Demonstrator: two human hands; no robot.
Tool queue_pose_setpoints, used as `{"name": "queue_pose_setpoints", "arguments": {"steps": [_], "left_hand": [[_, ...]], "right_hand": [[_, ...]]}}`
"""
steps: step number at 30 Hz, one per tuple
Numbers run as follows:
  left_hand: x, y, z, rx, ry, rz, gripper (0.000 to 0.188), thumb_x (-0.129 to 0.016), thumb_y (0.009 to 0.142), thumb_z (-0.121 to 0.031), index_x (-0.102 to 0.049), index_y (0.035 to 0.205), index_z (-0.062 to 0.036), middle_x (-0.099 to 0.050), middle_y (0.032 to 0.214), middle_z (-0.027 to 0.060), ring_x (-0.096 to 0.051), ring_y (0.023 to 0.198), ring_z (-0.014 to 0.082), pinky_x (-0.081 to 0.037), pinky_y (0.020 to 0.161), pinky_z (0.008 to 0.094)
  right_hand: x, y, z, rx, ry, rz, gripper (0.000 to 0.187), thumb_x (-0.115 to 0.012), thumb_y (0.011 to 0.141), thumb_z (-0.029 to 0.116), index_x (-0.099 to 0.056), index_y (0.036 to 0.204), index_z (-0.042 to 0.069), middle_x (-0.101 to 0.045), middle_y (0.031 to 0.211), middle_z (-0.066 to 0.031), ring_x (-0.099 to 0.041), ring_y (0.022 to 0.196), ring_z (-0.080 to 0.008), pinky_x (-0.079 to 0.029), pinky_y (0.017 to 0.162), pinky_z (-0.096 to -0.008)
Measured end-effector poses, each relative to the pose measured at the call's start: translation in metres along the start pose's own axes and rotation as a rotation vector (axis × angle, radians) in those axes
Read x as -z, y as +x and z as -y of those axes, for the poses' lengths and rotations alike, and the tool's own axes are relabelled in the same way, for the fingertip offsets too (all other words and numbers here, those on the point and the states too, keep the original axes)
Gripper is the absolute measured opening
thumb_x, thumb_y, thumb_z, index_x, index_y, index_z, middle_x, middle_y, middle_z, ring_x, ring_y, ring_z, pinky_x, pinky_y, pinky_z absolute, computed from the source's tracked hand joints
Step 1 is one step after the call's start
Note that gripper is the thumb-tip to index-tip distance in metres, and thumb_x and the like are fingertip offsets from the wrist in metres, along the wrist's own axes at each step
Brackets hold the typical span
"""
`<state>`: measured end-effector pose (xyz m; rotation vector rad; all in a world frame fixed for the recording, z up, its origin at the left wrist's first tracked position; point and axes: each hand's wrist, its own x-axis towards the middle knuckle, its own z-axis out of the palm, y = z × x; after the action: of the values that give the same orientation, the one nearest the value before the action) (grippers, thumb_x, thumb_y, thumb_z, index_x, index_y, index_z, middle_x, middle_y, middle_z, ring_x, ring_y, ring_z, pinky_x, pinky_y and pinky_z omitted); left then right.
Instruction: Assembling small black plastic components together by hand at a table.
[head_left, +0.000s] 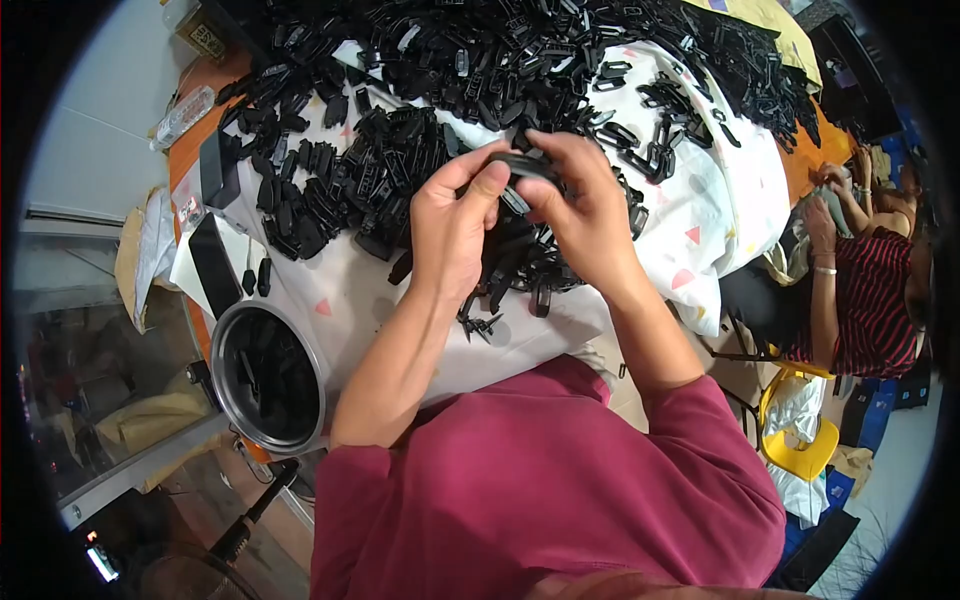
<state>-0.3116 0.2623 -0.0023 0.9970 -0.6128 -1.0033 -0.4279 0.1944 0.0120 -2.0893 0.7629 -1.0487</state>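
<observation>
Between my two hands, above the near side of the table, is a small curved black plastic part (527,166). My left hand (462,205) pinches its left end between thumb and fingers. On its other end my right hand (583,205) closes, thumb below and fingers above. Under and around my hands lies a loose spread of similar black plastic parts (372,165). A few thin dark pieces (481,326) lie on the cloth nearer to me. My fingers hide part of what I hold, so its exact kind cannot be told.
A large heap of black parts (470,60) covers the table's far side on a patterned white cloth (330,285). At the left are a metal-rimmed round bowl (322,385), a dark phone-like slab (213,262) and a clear bottle (184,118). A person in a striped top (868,300) sits at the right.
</observation>
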Motion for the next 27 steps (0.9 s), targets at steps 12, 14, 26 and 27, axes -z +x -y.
{"name": "queue_pose_setpoints", "arguments": {"steps": [12,14,26,27], "left_hand": [[0.044,0.063,-0.016,-0.013,0.028,-0.37,0.013,-0.058,0.077,-0.014,-0.053,0.08,-0.0018,-0.053,0.076,0.0061,-0.054,0.06,0.0134,-0.046,0.052,0.0254],[0.038,0.089,-0.006,-0.116,0.4,-0.2,0.011,-0.057,0.075,-0.011,-0.057,0.079,-0.0005,-0.057,0.079,0.0092,-0.059,0.067,0.0188,-0.049,0.057,0.0299],[0.004,0.146,0.039,-0.319,1.795,0.212,0.014,-0.055,0.07,-0.01,-0.063,0.079,-0.0038,-0.062,0.08,0.0108,-0.062,0.07,0.0256,-0.049,0.06,0.0358],[0.013,0.143,0.037,-0.202,1.455,0.131,0.015,-0.055,0.07,-0.011,-0.063,0.079,-0.0038,-0.063,0.078,0.01,-0.062,0.066,0.0246,-0.048,0.056,0.035]], "right_hand": [[-0.004,0.09,-0.089,-0.188,-0.537,0.345,0.024,-0.06,0.073,0.028,-0.065,0.085,0.008,-0.064,0.083,-0.0122,-0.061,0.077,-0.0296,-0.048,0.067,-0.037],[-0.02,0.095,-0.086,-0.248,-0.908,0.531,0.032,-0.066,0.068,0.032,-0.064,0.083,0.005,-0.063,0.081,-0.0137,-0.06,0.077,-0.0307,-0.047,0.067,-0.036],[0.032,0.039,-0.069,-0.585,0.273,0.041,0.025,-0.054,0.085,0.013,-0.046,0.107,0.003,-0.06,0.092,-0.0074,-0.056,0.071,-0.0108,-0.046,0.055,-0.0217],[0.031,0.037,-0.064,-0.494,0.263,0.033,0.025,-0.052,0.086,0.012,-0.045,0.109,0.003,-0.06,0.095,-0.0077,-0.055,0.071,-0.0099,-0.045,0.055,-0.0209]]}}
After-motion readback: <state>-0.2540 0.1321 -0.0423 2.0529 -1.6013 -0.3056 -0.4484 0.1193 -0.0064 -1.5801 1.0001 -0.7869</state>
